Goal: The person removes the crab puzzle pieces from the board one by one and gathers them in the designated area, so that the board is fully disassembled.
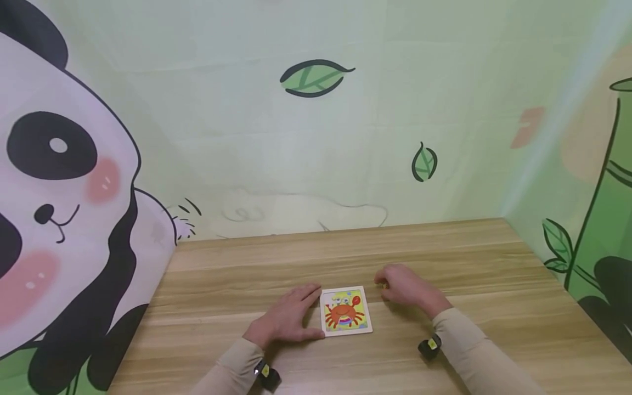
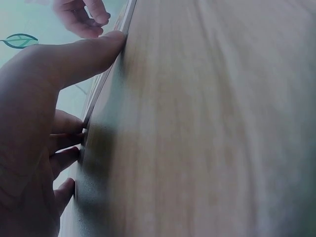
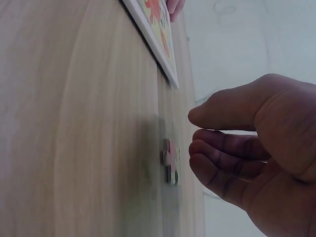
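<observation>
A square crab picture puzzle with a pale frame lies flat on the wooden table. My left hand rests at its left side, thumb and fingers spread, with the thumb tip by the near corner and fingertips by the far one. To the puzzle's right is my right hand, its fingers loosely bent. In the right wrist view, a small puzzle piece, partly pink, lies on the table just below the fingertips of the right hand. A gap shows between that piece and the fingers.
The wooden table meets a pale green wall cloth at its back edge. A large printed panda covers the left side and printed bamboo the right. Each wrist wears a small black camera.
</observation>
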A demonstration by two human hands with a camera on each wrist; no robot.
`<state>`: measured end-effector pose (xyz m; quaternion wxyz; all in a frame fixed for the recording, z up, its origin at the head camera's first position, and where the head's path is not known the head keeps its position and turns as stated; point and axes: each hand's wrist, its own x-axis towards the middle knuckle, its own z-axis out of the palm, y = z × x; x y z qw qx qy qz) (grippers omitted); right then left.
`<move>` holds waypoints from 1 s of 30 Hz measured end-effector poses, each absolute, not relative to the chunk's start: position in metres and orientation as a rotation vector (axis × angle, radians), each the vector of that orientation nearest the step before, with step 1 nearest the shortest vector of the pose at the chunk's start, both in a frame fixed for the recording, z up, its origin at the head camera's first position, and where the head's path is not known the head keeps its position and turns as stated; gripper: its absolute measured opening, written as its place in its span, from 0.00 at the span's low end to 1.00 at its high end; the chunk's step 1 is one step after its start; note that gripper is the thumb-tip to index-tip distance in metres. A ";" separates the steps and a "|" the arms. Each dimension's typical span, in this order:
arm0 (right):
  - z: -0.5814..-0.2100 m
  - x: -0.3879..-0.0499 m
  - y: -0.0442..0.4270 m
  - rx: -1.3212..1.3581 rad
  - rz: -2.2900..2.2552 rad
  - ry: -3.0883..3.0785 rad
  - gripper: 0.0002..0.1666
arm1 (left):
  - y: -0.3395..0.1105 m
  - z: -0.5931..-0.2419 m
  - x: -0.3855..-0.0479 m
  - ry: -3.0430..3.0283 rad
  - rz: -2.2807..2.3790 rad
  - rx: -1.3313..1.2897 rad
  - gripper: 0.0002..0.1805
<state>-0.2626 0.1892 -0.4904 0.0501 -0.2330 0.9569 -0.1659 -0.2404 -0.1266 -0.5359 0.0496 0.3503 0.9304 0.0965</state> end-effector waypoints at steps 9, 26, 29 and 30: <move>-0.488 -0.262 0.177 -0.743 -0.583 2.891 0.18 | -0.126 -0.537 -0.241 2.831 0.305 1.075 0.56; -0.490 -0.263 0.154 -0.878 -0.575 2.876 0.18 | -0.127 -0.534 -0.241 2.826 0.321 1.072 0.56; -0.490 -0.263 0.150 -0.889 -0.590 2.860 0.18 | -0.127 -0.534 -0.240 2.831 0.315 1.078 0.56; -0.491 -0.263 0.148 -0.894 -0.583 2.858 0.18 | -0.127 -0.534 -0.240 2.833 0.311 1.082 0.56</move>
